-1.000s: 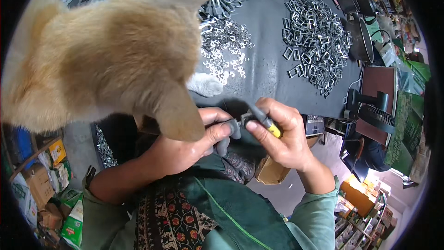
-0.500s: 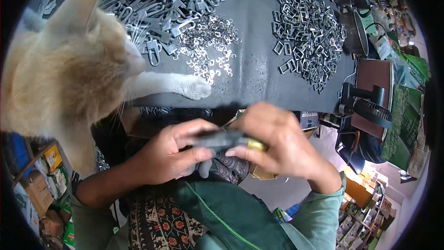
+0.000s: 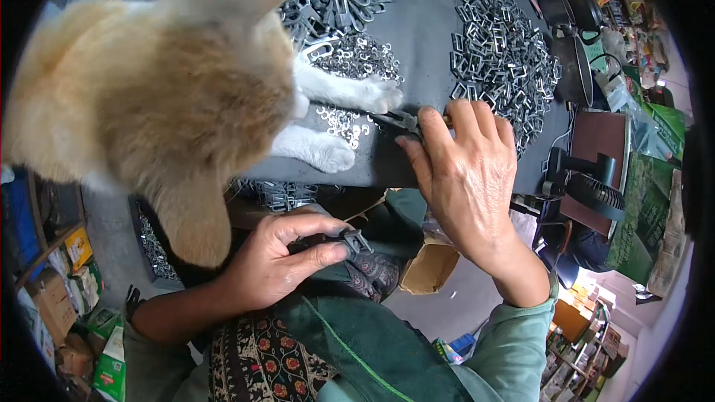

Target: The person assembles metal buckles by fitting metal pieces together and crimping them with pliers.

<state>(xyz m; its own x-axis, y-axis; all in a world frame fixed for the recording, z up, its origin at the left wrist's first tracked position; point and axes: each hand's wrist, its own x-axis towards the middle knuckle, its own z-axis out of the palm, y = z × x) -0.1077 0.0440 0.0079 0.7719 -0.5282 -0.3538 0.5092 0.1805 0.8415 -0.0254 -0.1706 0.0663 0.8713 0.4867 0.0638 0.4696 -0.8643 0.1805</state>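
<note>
Dark metal clip point(image 3: 356, 242), angular and slotted, juts above the lap point(image 3: 357, 327); steel pliers point(image 3: 408, 122) point toward bright C-shaped rings point(image 3: 342, 125) beside a furry cat point(image 3: 186, 82). A smooth grey table point(image 3: 426, 26) carries heaped rectangular loops point(image 3: 499, 52), with a black fan point(image 3: 596, 195) nearby. Left fingers point(image 3: 324, 254) pinch the clip; right fingers point(image 3: 465, 120) grip the pliers

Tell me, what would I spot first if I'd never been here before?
Probably the big orange-and-white cat at the left, with its white front paws on the dark table. Next, the right hand holds a pliers-like tool close to one paw, while the left hand, lower down, grips a small dark metal piece. Then there's the heap of metal loops toward the upper right.
</note>
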